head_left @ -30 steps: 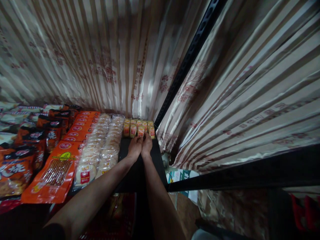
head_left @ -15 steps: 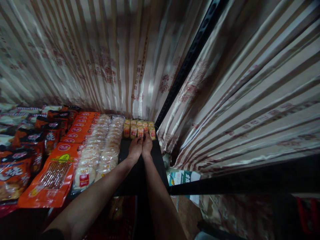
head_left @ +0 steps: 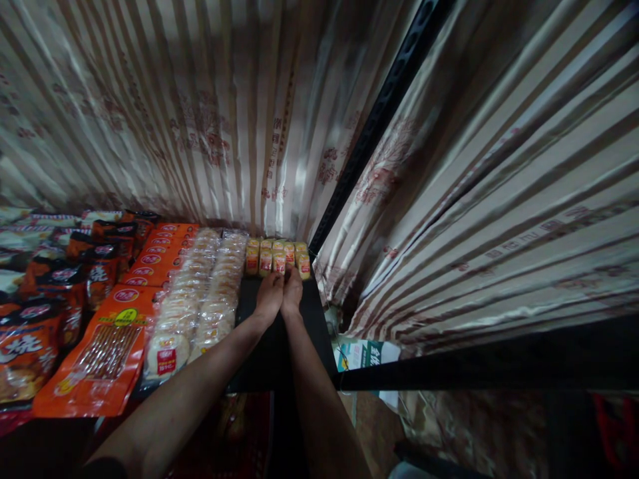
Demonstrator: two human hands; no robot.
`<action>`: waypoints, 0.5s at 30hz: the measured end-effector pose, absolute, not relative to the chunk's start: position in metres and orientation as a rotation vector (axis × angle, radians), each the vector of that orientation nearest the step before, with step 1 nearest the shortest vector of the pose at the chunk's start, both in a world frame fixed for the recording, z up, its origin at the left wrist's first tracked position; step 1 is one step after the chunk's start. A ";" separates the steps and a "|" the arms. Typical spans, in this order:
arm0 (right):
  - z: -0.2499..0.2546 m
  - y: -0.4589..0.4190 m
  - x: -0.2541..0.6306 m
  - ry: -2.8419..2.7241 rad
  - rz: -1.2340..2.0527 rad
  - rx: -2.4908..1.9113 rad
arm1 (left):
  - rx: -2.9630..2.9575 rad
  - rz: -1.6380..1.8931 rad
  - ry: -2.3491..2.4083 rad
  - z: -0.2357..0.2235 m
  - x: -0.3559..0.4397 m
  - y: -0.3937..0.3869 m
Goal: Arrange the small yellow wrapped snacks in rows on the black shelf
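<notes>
Side by side at the back of the black shelf (head_left: 264, 349), my left hand (head_left: 270, 297) and my right hand (head_left: 292, 293) have their curled fingers on one small yellow snack pack (head_left: 279, 261) with a red-and-white label. My fingertips are partly hidden behind my own hands. Matching yellow packs (head_left: 252, 256) stand upright in short rows around and behind it, against the curtain. To the left run two rows of clear-wrapped round white pastries (head_left: 219, 299).
Orange bags of stick snacks (head_left: 110, 339) and black-and-orange snack bags (head_left: 27, 346) fill the left side. A black slotted post (head_left: 369, 133) rises at the shelf's back right corner. Striped curtains (head_left: 224, 120) hang behind and to the right. A black rail (head_left: 449, 366) runs rightward.
Both hands stay at the same yellow pack, with only slight movement. The camera view has shifted a little.
</notes>
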State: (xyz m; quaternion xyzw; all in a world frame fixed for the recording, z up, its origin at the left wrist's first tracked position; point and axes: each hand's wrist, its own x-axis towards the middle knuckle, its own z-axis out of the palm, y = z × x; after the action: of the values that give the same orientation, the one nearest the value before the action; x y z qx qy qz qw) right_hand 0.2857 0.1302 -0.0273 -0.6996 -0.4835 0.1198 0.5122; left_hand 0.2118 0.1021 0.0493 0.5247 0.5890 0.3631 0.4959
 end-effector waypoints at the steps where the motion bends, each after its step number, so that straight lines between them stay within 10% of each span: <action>1: -0.027 0.129 0.285 -1.175 0.274 -1.699 | 1.278 0.880 1.426 0.050 0.212 0.102; 15: -0.023 0.123 0.281 -1.233 0.251 -1.790 | 1.396 0.838 1.439 0.063 0.210 0.098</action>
State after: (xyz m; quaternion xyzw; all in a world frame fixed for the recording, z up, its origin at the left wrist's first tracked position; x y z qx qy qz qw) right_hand 0.2814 0.1233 -0.0232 -0.7268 -0.5008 0.1019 0.4589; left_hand 0.2097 0.0976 0.0627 0.5687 0.5862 0.3412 0.4654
